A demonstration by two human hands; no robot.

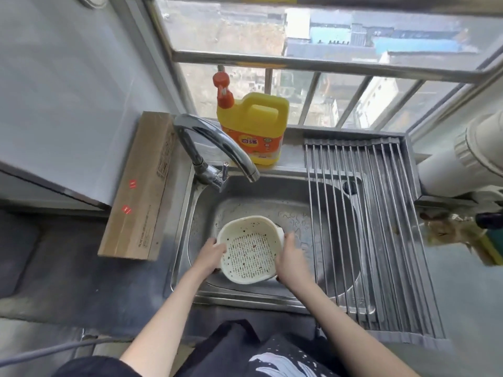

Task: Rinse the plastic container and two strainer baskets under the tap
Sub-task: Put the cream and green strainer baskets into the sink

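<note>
Both forearms reaching into sink (206, 291), left hand (211, 254) and right hand (289, 257) gripping strainer basket (249, 250) rim, perhaps stacked

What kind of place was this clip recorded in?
Most likely a small home kitchen, at the sink by a barred window: a stainless sink with a tap, a yellow dish-soap jug on the ledge, and a roll-up drying rack laid across the basin.

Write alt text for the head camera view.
Both hands, left hand and right hand, hold a speckled white strainer basket over a steel sink, below a dry tap; yellow detergent bottle behind.
</note>
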